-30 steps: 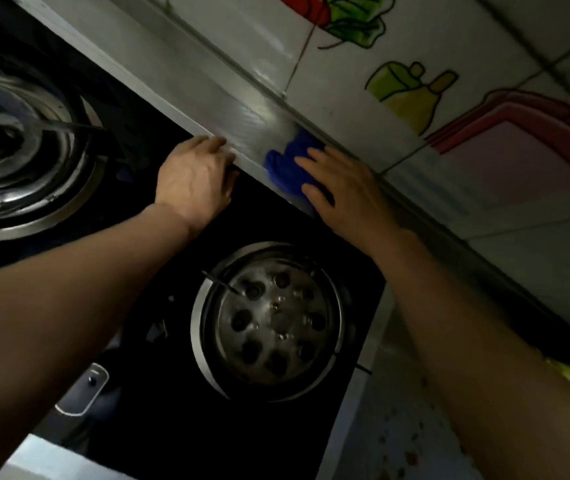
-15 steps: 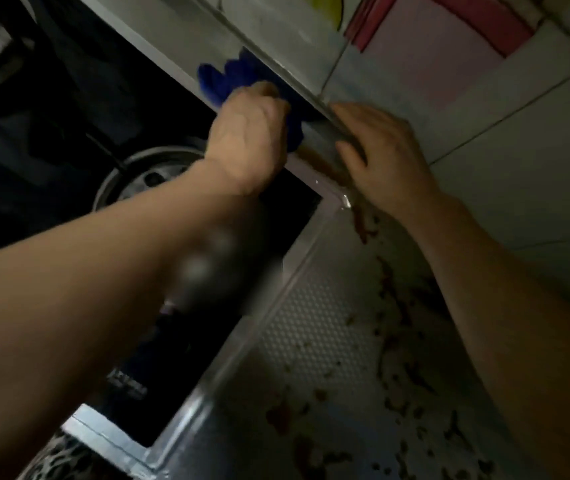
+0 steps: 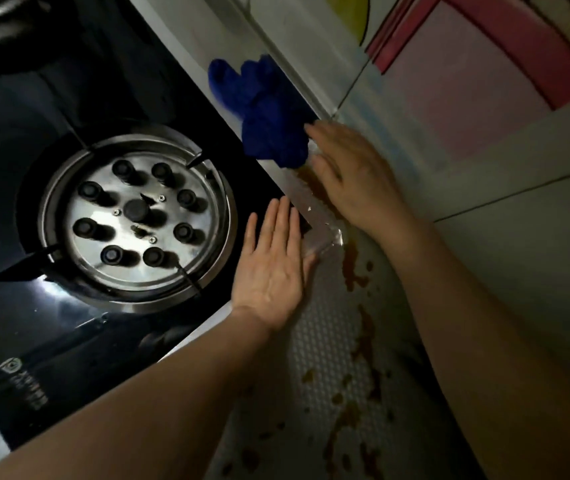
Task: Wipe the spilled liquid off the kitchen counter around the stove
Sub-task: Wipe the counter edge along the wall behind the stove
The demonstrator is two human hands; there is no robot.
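Observation:
A crumpled blue cloth lies on the metal strip behind the black glass stove, against the tiled wall. My right hand is open, fingers stretched out, fingertips at the cloth's near edge and over a brown smear. My left hand lies flat and open, palm down, on the stove's right rear corner. Brown spilled liquid runs in streaks and drops down the dotted counter to the right of the stove.
A round steel burner with several black nozzles sits just left of my left hand. The tiled wall with pink and yellow pictures rises right behind the cloth. A second burner's rim shows at the top left.
My left hand has left the cloth and come down flat on the stove's corner. My right hand has moved up to the cloth's edge. The view has shifted left.

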